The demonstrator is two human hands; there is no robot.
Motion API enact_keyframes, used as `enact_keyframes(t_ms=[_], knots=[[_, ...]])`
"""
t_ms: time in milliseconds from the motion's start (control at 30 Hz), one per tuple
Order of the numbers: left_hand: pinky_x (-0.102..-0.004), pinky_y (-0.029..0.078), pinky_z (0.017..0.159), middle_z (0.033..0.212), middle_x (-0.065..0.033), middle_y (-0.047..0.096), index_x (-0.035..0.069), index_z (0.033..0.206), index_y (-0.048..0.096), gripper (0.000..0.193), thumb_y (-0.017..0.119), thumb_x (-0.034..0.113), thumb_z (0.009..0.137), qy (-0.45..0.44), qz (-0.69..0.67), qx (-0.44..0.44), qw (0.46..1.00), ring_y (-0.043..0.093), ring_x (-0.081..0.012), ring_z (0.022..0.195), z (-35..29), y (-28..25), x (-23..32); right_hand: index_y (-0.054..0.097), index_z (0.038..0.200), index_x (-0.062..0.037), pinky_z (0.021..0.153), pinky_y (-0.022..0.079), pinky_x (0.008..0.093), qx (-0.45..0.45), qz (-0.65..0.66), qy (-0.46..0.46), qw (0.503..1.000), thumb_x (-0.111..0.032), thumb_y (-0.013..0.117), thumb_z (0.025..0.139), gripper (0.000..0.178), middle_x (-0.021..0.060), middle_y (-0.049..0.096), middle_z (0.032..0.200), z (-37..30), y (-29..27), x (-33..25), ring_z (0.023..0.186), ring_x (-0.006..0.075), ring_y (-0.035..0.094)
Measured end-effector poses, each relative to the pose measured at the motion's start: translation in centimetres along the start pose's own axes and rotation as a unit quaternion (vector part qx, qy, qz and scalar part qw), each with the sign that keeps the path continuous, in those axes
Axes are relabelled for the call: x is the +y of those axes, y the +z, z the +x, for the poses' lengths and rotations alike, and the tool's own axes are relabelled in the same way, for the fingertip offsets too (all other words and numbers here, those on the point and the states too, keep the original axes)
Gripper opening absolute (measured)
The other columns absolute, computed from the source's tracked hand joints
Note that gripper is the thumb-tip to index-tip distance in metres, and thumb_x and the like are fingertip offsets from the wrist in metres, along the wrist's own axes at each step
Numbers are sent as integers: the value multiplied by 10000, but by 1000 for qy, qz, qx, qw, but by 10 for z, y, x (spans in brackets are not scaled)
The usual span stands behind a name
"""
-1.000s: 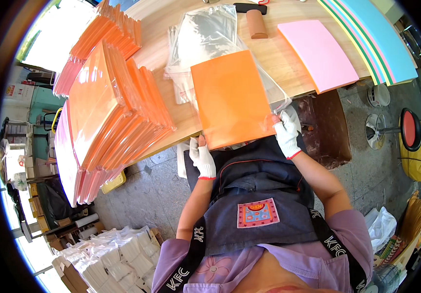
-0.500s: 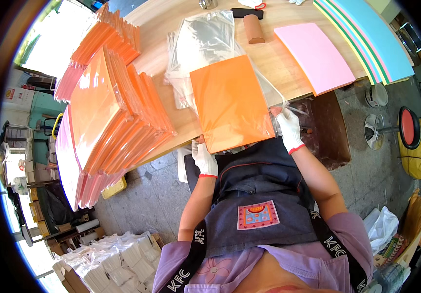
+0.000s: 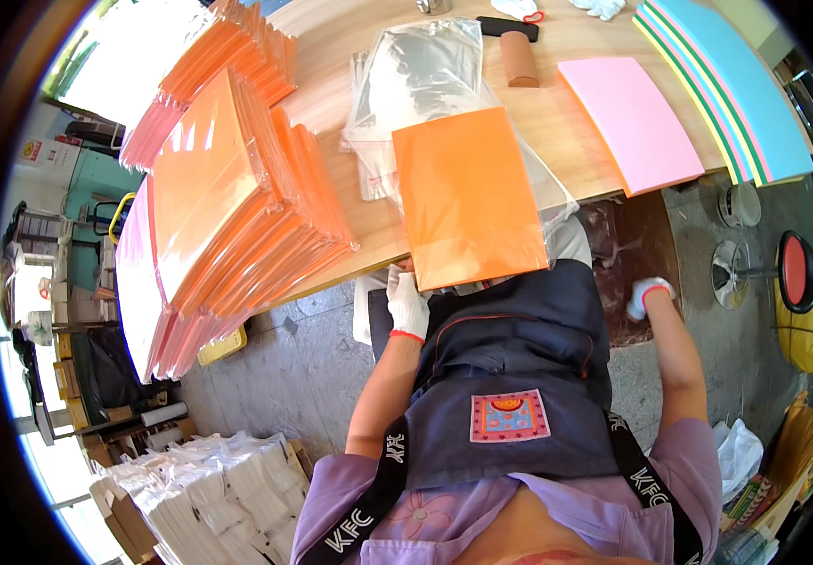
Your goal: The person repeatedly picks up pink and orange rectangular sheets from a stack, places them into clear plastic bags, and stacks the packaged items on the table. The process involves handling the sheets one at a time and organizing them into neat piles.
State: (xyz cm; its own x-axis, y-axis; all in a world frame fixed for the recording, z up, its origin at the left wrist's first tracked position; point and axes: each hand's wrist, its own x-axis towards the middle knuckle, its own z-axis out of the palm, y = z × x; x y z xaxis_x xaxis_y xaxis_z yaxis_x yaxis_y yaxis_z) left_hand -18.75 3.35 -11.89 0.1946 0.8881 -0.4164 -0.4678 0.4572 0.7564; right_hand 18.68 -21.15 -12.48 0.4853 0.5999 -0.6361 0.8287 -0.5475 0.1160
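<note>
An orange stack of paper sheets (image 3: 471, 202) lies in a clear plastic bag at the table's near edge, against my apron. My left hand (image 3: 408, 303), in a white glove with a red cuff, is closed at the near left corner of this bag; its fingertips are partly hidden under the corner. The bag's clear flap (image 3: 557, 200) sticks out loose on the right side. Away from the table, my right hand (image 3: 650, 295), gloved alike, hangs low at the right beside a brown box (image 3: 625, 247). Its fingers are blurred and turned away.
Bagged orange paper packs (image 3: 227, 198) are piled high on the left. Empty clear bags (image 3: 425, 75) lie behind the orange sheets. A brown cylindrical block (image 3: 520, 60), a pink-topped paper stack (image 3: 628, 118) and multicoloured paper (image 3: 736, 85) stand farther right. A stool (image 3: 796, 271) stands on the floor.
My right hand has let go of the bag's right corner and moved off to the right, down beside the table. The left hand stays at its corner. The view has shifted slightly.
</note>
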Motion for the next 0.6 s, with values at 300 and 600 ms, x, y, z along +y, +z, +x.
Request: enact_keyframes(t_ms=[300, 600], knots=[[-269, 415, 489, 765, -54, 570, 7, 954, 551, 393, 473, 391, 927, 203, 463, -2, 863, 523, -122, 634, -36, 9, 34, 615, 888, -105, 755, 473, 366, 471, 259, -353, 766, -245, 695, 699, 248, 55, 633, 894, -103, -102, -188, 845, 216, 610], [-191, 432, 516, 814, -33, 576, -18, 1150, 524, 495, 552, 398, 883, 58, 395, -88, 913, 530, -81, 637, -30, 23, 48, 459, 1192, 26, 828, 461, 415, 389, 382, -160, 823, -209, 643, 764, 522, 245, 538, 1133, -59, -71, -194, 955, 373, 567]])
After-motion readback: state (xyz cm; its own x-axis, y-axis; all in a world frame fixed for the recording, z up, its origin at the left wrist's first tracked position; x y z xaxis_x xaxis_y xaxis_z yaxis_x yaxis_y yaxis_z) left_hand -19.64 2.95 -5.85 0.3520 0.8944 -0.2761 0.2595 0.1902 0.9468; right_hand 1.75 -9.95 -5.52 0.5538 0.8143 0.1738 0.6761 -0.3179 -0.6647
